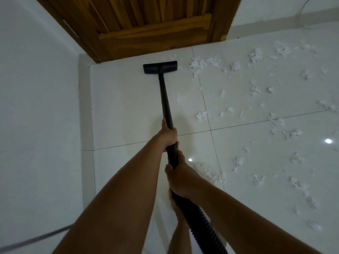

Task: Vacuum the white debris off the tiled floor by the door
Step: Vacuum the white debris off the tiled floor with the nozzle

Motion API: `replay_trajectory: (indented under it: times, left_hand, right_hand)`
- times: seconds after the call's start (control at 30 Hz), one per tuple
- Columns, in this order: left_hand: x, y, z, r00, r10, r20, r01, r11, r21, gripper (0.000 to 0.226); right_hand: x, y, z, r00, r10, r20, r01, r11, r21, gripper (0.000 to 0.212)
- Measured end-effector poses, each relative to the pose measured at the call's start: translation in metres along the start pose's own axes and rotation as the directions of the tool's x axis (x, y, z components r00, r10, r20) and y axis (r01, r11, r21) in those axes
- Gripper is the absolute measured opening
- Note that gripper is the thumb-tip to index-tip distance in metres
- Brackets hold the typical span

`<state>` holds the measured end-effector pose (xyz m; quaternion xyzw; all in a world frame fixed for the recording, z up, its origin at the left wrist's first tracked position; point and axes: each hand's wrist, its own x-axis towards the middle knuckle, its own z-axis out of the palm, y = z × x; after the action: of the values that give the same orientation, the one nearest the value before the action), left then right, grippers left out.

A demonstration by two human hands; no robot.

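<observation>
1. Black plastic makes up the vacuum wand point(166, 99), which runs from the hands near the middle of the view up toward 12 o'clock, ending in a flat floor nozzle point(160, 67).
2. That nozzle lies flat on the tiled floor point(128, 99), just short of the wooden door point(156, 28) at 12 o'clock.
3. White debris point(256, 88) is scattered from about 1 o'clock round to 4 o'clock of the nozzle; the nearest bits lie just beside its right end, near the door's foot.
4. Tiles to the left of the wand, toward 9 o'clock, look bare up to the white wall point(36, 88).
5. Left hand point(169, 133) is clenched around the wand, higher up the tube, thumb laid along it.
6. Right hand point(180, 177) is wrapped around the lower end, where the wand meets the ribbed black hose point(198, 222); its fingers curl under the tube.
7. Hose trails down toward 6 o'clock, passing beneath the right forearm.
8. A grey cable point(33, 239) crosses the floor at 8 o'clock, well apart from the nozzle.
9. Two bright glints of light show on the glossy tiles at 3 o'clock.
</observation>
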<state>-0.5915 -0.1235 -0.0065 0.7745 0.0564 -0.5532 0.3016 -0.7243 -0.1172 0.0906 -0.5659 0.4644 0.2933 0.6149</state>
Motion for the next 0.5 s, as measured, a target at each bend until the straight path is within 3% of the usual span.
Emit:
replay_trajectory:
  times: [0.5]
  left_hand:
    - [0.019, -0.004, -0.027, 0.999, 0.042, -0.019, -0.04, 0.996, 0.085, 0.069]
  right_hand:
    - [0.014, -0.016, 0.025, 1.0, 0.002, 0.003, -0.002, 0.997, 0.073, 0.065]
